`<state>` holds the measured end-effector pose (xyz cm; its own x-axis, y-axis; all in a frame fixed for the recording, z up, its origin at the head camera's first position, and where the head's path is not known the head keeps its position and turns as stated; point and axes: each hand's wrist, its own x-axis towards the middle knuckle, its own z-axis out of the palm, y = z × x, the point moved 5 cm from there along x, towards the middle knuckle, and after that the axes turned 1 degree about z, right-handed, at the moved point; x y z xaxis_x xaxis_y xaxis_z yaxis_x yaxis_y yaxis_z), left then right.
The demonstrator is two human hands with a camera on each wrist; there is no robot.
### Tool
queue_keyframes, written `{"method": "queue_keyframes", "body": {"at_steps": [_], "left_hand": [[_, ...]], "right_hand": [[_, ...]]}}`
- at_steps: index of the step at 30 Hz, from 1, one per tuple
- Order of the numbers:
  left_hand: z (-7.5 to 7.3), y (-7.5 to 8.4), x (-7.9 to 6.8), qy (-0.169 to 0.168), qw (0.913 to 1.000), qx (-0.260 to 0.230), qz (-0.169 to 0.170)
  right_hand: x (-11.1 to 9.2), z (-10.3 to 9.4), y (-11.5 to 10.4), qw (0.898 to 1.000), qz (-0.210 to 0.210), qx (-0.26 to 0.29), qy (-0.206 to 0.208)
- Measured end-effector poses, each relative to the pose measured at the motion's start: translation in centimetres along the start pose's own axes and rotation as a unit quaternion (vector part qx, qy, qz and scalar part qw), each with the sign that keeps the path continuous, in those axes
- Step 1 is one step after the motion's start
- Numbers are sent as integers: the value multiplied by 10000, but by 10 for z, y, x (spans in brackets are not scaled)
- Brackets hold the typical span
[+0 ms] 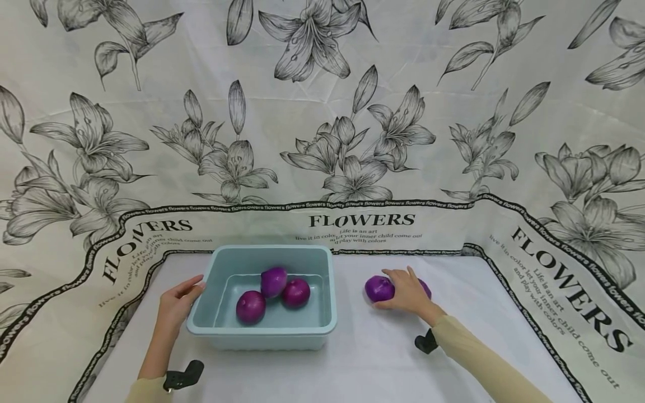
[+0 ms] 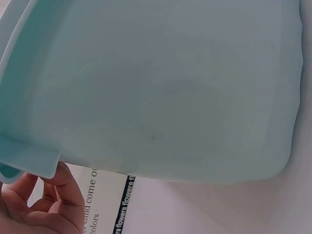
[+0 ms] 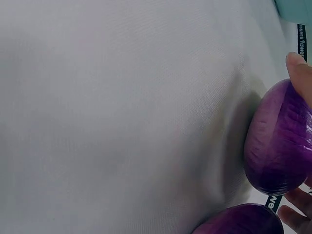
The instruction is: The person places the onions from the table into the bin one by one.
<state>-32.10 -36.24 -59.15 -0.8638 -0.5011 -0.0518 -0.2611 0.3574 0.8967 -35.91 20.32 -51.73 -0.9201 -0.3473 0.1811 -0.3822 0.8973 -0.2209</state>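
Note:
A light blue plastic basin (image 1: 262,331) stands left of centre with three red onions in it: one at front left (image 1: 250,307), one at the back (image 1: 274,281) and one at right (image 1: 295,293). My left hand (image 1: 177,302) holds the basin's left rim; in the left wrist view its bent fingers (image 2: 68,190) come up under the rim's edge. Right of the basin, my right hand (image 1: 407,292) grips a red onion (image 3: 275,141), thumb on one side and fingers on the other. Another red onion (image 3: 241,222) lies close beside it, partly hidden behind the hand in the head view.
A white cloth (image 1: 373,358) covers the table. Flower-printed fabric (image 1: 322,140) hangs behind and along both sides, with a lettered border near the table's back edge. Dark wrist straps with camera mounts sit on both wrists.

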Motion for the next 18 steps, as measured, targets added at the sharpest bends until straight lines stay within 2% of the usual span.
{"method": "queue_keyframes", "body": {"at_steps": [8,18], "left_hand": [[0,3,-1,-17,10000,-48,-19],[1,-1,2,29,10000,-29,5]], "right_hand": [[0,5,-1,9998,-143,-111,79],[2,10,-13,9994,-273,139,150]]}}
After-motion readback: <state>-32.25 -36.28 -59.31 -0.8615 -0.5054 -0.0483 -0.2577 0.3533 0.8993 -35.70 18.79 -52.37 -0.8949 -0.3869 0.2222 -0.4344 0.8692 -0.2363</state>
